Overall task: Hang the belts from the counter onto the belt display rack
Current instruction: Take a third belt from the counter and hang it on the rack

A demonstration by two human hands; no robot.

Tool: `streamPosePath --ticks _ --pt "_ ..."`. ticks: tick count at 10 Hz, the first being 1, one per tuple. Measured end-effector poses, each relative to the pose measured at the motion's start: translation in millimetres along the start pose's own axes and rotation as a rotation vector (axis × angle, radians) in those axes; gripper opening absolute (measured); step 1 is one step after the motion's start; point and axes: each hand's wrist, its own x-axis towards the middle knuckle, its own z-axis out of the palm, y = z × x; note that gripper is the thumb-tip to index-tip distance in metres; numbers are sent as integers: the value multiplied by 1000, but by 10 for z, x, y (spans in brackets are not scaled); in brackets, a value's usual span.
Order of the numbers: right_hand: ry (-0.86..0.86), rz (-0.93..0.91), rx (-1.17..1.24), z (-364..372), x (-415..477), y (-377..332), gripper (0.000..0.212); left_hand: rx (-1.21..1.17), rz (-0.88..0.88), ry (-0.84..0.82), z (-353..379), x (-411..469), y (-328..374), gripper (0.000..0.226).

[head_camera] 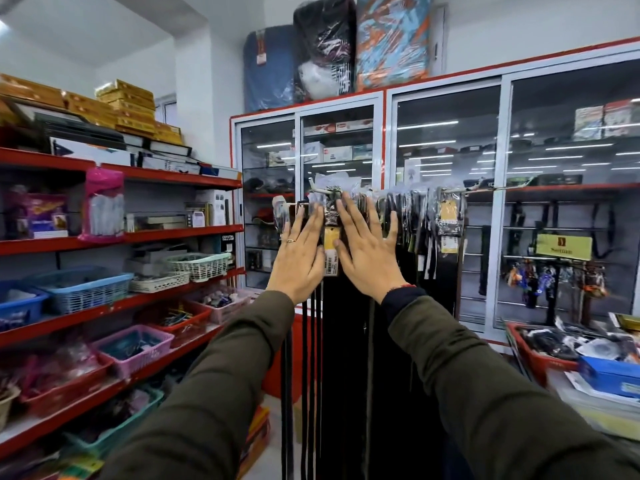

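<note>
Left hand (300, 252) and right hand (367, 249), both flat and open with fingers spread, gripping nothing, raised on either side of one hanging belt (331, 216). This belt, wrapped in clear plastic at its buckle and carrying a yellow tag (330, 241), hangs from a prong of the belt display rack (453, 190); its dark strap drops straight down between the two wrists. Whether the palms press on the neighbouring belts or hover just in front cannot be told. To the right, a dense row of bagged belts (420, 216) fills the same rail; to the left, a few thin straps (304, 375) hang apart. Behind stands a glass cabinet (446, 202); red shelves (121, 233) of baskets run along the left. No belts on a worktop can be made out from here.

The step appears to be settling the belt in place. Done well, the neighbours are parted gently, the buckle loop seated fully on the prong, and the strap left plumb with its tag facing outward.
</note>
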Motion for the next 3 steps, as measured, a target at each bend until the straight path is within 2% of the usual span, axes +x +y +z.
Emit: streamPosePath --ticks 2,3 --pt "-63 -32 46 -285 -125 8 67 85 -41 67 57 -83 170 73" --pt "65 -24 173 -680 -275 230 65 177 -90 199 65 -118 420 76"
